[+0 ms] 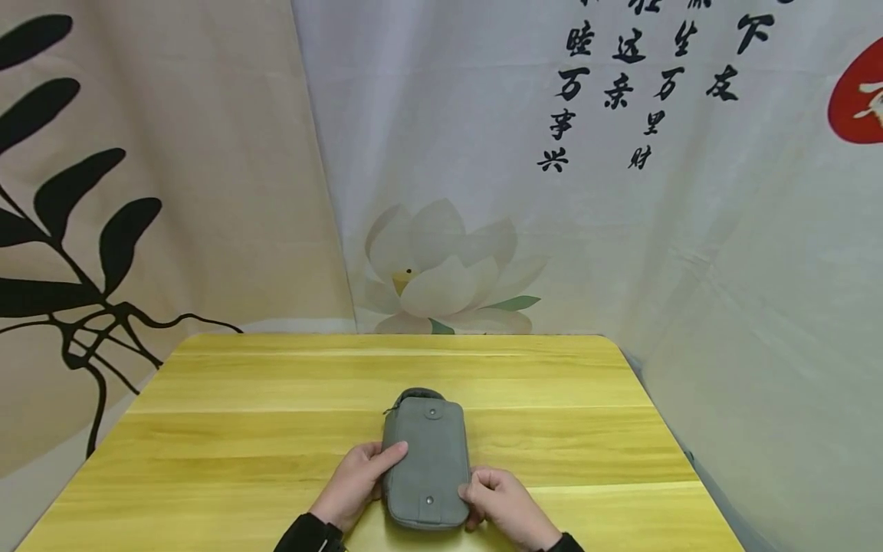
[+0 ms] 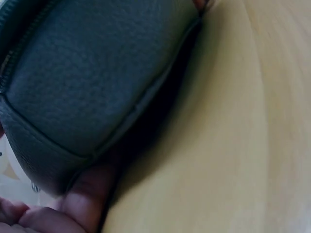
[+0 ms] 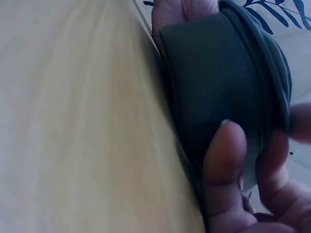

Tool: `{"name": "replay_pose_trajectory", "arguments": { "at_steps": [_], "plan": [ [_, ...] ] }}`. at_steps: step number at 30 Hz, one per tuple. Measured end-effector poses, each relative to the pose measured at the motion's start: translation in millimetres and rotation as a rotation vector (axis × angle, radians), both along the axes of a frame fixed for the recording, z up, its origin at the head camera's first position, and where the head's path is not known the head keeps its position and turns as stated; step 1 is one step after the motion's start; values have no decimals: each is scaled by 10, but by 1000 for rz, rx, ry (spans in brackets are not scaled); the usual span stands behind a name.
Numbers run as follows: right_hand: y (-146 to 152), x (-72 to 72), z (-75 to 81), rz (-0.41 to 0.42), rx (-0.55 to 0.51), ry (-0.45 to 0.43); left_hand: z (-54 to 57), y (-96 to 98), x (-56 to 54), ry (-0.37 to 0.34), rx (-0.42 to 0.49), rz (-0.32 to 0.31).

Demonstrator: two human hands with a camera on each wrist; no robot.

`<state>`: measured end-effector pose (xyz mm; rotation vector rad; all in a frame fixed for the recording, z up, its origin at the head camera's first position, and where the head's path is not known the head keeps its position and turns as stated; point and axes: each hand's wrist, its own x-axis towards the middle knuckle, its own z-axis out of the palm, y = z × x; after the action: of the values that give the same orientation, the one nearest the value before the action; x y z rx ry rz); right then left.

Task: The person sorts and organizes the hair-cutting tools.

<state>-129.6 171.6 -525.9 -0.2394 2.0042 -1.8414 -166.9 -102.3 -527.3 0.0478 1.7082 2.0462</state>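
A grey leather zip pouch [image 1: 428, 460] with a snap near each end lies on the table, its dark loop at the far end. My left hand [image 1: 360, 477] grips its left side, thumb on the top face and fingers round the edge. In the left wrist view, fingers [image 2: 87, 199] reach under the pouch [image 2: 102, 73], where a zipper shows. At the lower right edge my right hand [image 1: 502, 502] pinches the pouch with curled fingers. The right wrist view has one fingertip [image 3: 226, 145] against the side wall of the pouch [image 3: 209, 82]; whether a zipper pull is held cannot be told.
The yellow wood-grain table [image 1: 241, 429] extends around the pouch on all sides. Behind it hangs a pale cloth backdrop [image 1: 441, 138] with a printed lotus, dark leaves and black characters. The table's right edge slants down beside the cloth.
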Motion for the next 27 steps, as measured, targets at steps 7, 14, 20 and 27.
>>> {"name": "replay_pose_trajectory", "arguments": {
  "at_steps": [7, 14, 20, 27],
  "plan": [
    [-7, -23, -26, -83, -26, -112, -43, -13, -18, 8, -38, 9],
    [-36, -25, -22, -112, -49, -154, -41, -18, 4, 24, -114, 20],
    [-39, -36, -39, -101, -60, -160, -24, -18, 15, 25, -151, 37],
    [-68, -31, 29, -123, -67, -147, -37, -8, 7, 41, -141, 31]
  ]
}}
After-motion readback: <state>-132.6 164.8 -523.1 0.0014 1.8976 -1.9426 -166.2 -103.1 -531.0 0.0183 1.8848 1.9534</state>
